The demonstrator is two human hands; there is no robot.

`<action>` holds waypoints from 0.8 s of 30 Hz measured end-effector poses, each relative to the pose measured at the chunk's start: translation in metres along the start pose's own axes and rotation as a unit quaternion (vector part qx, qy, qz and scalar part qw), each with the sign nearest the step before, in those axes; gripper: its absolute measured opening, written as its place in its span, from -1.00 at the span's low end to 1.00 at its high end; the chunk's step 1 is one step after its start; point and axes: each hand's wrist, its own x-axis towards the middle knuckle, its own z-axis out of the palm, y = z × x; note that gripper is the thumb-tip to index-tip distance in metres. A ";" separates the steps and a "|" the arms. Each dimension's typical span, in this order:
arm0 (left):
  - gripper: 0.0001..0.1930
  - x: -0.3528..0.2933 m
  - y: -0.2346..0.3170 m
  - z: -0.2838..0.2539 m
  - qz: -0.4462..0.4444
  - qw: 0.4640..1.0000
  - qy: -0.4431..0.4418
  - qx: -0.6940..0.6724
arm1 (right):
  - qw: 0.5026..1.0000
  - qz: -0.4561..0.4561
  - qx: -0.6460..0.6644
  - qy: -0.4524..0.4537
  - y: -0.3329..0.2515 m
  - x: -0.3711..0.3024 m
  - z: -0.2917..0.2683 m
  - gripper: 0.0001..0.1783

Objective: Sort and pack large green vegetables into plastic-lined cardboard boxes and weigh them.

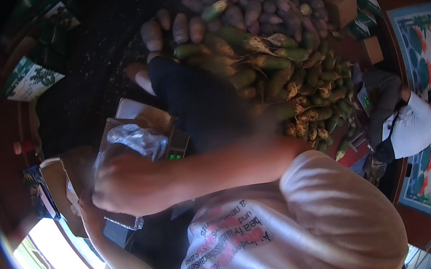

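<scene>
My right arm reaches across to the left, and my right hand (118, 184) is closed in a loose fist, blurred, over a cardboard box with a clear plastic bag (140, 140) in it. What the fingers hold, if anything, is hidden. My left hand (85, 207) is beside it, against the side of a second, open brown carton (54, 175); its fingers are mostly hidden. The box with the bag rests by a weighing scale (175, 150) with green lit digits, partly covered by my right forearm.
Long green radishes (277, 70) lie heaped ahead, with reddish-purple root vegetables (260, 9) behind them. My dark-clad leg (196, 100) extends toward the heap. Printed cartons (33, 77) stand far left. Another person (411, 127) in a white top sits at the right near another scale (364, 99).
</scene>
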 end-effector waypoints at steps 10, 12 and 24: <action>-0.63 -0.001 0.016 0.002 0.026 0.999 0.012 -0.032 | 0.786 0.434 -0.256 0.359 0.099 -0.374 -0.220 -0.86; -0.60 -0.004 0.020 0.007 0.021 0.997 0.038 -0.056 | 0.746 0.484 -0.217 0.403 0.132 -0.425 -0.226 -0.86; -0.49 -0.036 -0.002 0.003 -0.003 0.988 0.145 -0.047 | 0.781 0.492 -0.386 0.000 0.306 -0.396 -0.124 -0.32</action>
